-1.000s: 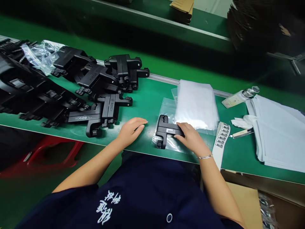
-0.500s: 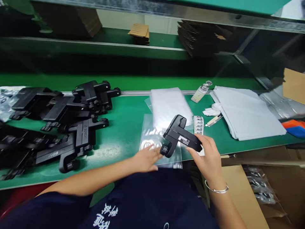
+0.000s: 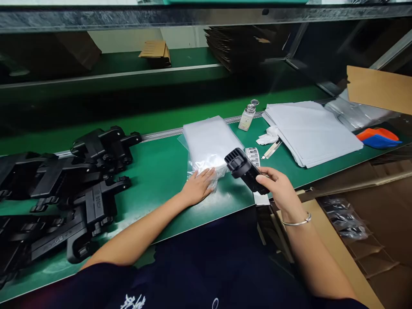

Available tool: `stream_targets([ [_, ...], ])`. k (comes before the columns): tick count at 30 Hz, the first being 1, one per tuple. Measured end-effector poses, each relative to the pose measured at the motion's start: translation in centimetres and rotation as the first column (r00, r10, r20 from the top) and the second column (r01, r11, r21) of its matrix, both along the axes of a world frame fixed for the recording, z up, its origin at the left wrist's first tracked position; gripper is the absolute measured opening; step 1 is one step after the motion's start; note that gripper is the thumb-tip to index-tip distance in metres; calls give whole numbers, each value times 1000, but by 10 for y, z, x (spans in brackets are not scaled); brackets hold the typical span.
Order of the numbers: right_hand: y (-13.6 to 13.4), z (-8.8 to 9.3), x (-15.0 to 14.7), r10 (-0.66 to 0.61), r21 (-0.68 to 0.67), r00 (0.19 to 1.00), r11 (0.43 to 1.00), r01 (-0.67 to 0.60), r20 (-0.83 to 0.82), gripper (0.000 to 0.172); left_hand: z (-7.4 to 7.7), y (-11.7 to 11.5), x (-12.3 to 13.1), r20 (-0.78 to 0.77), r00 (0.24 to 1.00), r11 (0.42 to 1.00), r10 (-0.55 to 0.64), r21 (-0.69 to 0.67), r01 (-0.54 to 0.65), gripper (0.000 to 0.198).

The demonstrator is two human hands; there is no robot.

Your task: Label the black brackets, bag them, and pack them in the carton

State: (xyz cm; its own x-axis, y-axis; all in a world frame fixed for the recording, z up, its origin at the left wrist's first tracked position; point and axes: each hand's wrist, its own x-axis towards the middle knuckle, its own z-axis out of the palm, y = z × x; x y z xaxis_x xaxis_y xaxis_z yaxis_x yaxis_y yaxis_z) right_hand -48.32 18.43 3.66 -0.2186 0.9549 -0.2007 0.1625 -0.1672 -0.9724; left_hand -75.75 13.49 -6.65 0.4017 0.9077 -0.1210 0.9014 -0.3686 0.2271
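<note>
My right hand [image 3: 280,189] grips one end of a black plastic bracket-like part [image 3: 243,167], held above the table's front edge with its ribbed end pointing up and left. My left hand [image 3: 198,187] lies flat with fingers outstretched on a crumpled clear plastic bag [image 3: 212,165], at the near end of a stack of clear plastic bags [image 3: 214,137]. Just behind the held part is a strip of printed labels [image 3: 252,156]. Similar black parts [image 3: 96,206], some marked BOSCH, lie piled at the left.
A small bottle [image 3: 247,118], crumpled white tissue [image 3: 268,135] and a cutter [image 3: 273,149] lie right of the bags. Beyond are white sheets [image 3: 315,133] and orange and blue trays [image 3: 381,139]. A metal shelf edge [image 3: 180,18] crosses overhead. Open cartons stand at lower right.
The black part has turned, now showing its ribbed end instead of its labelled side. My left hand has moved forward with the clear bag, which is now crumpled against the stack. The view has swung right.
</note>
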Motion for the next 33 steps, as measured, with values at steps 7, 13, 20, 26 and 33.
stream_targets([
  [7, -2, -6, 6, 8, -180, 968, 982, -54, -250, 38, -1, 13, 1, 140, 988, 986, 70, 143, -91, 30],
  [13, -22, -12, -2, 176, -149, 960, 966, -211, -219, 45, 34, 14, -11, 183, 976, 951, 122, 261, -167, 30],
  [20, -43, -50, -16, 214, 222, 950, 938, -265, 226, 43, 90, 6, -16, 518, 839, 981, 167, 0, -195, 31],
  [26, -45, -88, -4, -124, 526, 896, 840, -135, 427, 40, 103, -31, 21, 425, 892, 980, -151, 180, 81, 30],
  [33, -59, -107, 6, -182, 436, 923, 900, 17, 340, 41, 96, -51, 36, 174, 907, 774, -384, 596, 213, 20],
])
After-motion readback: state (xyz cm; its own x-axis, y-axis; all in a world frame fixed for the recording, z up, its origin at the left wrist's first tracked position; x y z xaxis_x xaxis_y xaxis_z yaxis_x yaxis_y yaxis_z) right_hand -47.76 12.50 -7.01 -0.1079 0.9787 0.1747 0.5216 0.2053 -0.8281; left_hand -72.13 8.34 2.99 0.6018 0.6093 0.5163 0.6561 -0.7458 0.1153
